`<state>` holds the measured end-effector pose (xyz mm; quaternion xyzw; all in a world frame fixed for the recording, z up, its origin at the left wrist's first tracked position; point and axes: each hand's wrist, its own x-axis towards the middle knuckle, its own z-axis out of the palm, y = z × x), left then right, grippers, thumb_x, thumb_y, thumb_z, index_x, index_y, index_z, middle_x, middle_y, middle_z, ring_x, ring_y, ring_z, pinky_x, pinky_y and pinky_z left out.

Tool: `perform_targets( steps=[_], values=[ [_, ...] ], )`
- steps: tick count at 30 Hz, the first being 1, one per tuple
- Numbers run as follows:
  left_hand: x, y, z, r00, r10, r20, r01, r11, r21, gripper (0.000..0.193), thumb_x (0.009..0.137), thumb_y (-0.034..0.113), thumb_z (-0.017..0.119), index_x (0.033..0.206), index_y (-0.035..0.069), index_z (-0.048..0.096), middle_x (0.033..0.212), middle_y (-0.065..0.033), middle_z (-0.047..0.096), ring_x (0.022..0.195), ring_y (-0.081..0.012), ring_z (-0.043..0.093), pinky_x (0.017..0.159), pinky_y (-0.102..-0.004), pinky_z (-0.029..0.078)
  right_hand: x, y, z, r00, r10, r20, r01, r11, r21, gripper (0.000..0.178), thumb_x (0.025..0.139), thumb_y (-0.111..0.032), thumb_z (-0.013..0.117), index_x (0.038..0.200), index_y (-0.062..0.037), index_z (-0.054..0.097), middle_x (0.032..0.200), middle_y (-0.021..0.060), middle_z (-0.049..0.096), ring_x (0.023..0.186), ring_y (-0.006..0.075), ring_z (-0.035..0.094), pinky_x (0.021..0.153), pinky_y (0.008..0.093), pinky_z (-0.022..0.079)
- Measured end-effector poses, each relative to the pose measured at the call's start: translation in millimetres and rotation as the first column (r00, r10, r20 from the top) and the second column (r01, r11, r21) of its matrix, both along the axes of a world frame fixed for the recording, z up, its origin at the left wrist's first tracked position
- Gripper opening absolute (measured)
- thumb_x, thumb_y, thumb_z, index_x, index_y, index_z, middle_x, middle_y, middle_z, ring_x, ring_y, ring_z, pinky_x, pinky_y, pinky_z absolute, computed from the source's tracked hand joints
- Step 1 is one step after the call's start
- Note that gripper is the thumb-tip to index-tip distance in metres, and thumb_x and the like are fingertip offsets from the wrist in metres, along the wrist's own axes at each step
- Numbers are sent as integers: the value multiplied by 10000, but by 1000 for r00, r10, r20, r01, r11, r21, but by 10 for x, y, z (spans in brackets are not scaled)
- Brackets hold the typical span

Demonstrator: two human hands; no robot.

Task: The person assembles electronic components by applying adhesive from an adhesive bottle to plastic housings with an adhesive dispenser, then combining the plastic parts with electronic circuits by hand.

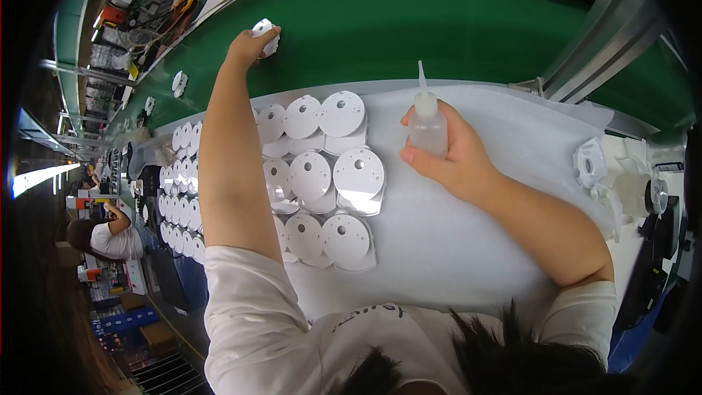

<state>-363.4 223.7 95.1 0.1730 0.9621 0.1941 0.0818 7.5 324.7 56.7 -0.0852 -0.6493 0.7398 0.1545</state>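
Stretched far forward over the green conveyor belt, my left hand grips a small white plastic part at its edge. My right hand is wrapped round a translucent squeeze bottle, whose thin nozzle points upward. The bottle is held above the white sheet covering the table. Between my arms, white round discs with a dark hole lie in overlapping rows on the sheet. My left forearm hides some of these discs, and more of them show beyond it on the left.
Other white parts sit on the belt to the left. At the right edge are white plastic pieces and a clear roll. A metal post rises at the far right. Co-workers sit along the line on the left.
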Motion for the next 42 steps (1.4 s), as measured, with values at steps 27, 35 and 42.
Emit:
perform_targets(
  steps=[27,35,42],
  values=[
    [1251,-1213,1000,504,-243,-829,238,961,-138,564,587,245,638,1085,65,444,998,-135,503,902,-276,499,749,-345,409,-19,22,-1,1000,8,1,-8,996,-86,337,712,-103,599,997,-47,428,826,25,499,754,84,491,642,222,412],
    [2623,-4549,281,86,424,-902,-554,772,310,557,552,170,692,1012,-21,445,949,-161,474,837,-248,507,719,-302,430,-96,-15,-55,999,-10,42,12,999,-32,349,715,-141,580,1007,-54,410,740,27,492,662,91,482,586,212,386],
    [4141,-5279,-1488,429,538,-726,-854,503,-131,570,538,216,668,1028,38,437,977,-125,474,953,-286,448,768,-351,407,-30,124,-107,997,-74,-21,77,985,153,433,713,-191,565,1048,12,381,728,55,502,687,118,458,630,218,355]
  ],
)
